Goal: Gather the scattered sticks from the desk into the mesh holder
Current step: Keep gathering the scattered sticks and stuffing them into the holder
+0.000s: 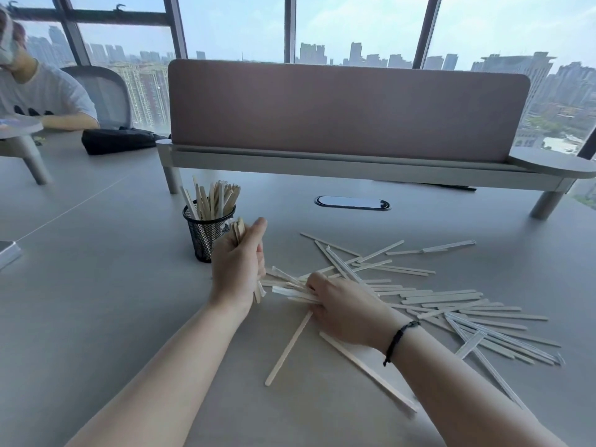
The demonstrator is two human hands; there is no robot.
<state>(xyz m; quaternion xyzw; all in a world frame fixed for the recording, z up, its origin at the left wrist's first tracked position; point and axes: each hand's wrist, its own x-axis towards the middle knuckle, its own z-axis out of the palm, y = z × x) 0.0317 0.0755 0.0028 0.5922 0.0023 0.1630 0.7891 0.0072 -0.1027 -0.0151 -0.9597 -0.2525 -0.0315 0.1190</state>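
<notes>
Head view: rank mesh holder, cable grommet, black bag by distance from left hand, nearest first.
From the left hand:
1. Mesh holder, just behind it, slightly to its left.
2. Cable grommet, farther back on the right.
3. Black bag, far back on the left.

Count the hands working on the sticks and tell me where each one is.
2. The left hand holds a bundle of sticks upright beside the mesh holder. The right hand presses on the scattered sticks on the desk.
</notes>
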